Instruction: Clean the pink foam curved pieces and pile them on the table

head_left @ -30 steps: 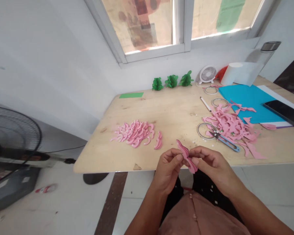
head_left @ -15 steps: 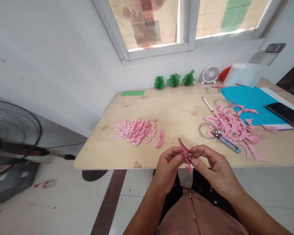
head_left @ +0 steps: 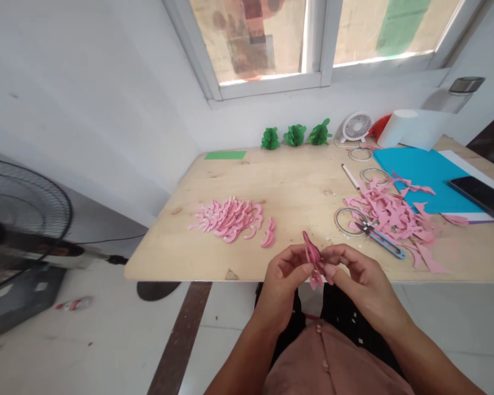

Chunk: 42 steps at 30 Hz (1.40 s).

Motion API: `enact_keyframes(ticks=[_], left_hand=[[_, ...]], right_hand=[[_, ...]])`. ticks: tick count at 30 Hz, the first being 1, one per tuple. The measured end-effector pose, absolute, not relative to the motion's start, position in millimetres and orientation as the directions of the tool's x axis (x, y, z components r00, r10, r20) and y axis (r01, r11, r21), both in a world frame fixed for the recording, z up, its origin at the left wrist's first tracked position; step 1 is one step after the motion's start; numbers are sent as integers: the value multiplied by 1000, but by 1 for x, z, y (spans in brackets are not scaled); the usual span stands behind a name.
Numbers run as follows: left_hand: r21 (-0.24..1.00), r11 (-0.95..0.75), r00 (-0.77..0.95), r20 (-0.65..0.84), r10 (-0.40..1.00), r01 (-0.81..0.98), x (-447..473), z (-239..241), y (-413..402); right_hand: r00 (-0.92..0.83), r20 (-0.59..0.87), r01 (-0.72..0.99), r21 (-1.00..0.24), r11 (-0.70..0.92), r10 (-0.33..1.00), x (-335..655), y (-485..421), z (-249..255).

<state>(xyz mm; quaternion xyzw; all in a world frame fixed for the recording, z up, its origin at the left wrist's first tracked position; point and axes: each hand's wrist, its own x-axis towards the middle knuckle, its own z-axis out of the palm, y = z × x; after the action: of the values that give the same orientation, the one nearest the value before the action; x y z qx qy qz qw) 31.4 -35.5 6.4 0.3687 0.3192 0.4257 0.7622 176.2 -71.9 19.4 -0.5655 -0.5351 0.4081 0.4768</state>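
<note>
More upright than earlier, the pink bundle (head_left: 312, 253), pinched by left hand (head_left: 287, 278) and right hand (head_left: 356, 278) at the worktop's (head_left: 168, 252) near edge, seems light, creasable; best held mid-length.

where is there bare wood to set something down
The table shows bare wood in the middle, between the pink cutout pile and white pen, and between that pile and the green strip. The right is crowded: pink scraps, snips, blue sheet, phone. Left hand and right hand occupy front-middle.

The folded piece (head_left: 312, 252) looks to be of matt paper; the table (head_left: 290, 189) is smooth wood; the phone (head_left: 481, 195) appears glossy.
</note>
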Motion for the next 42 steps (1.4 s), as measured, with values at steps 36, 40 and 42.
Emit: enact_keyframes(ticks=[36, 40, 42], left_hand=[[739, 425, 332, -283, 900, -522, 42, 10, -44], [727, 433, 322, -299, 898, -533, 45, 12, -45], [727, 429, 317, -298, 900, -536, 46, 13, -45]], right_hand=[[62, -105, 81, -991, -110, 993, 177, -74, 15], [70, -90, 100, -990, -96, 994, 177, -74, 15], [72, -87, 98, -991, -94, 994, 178, -74, 13]])
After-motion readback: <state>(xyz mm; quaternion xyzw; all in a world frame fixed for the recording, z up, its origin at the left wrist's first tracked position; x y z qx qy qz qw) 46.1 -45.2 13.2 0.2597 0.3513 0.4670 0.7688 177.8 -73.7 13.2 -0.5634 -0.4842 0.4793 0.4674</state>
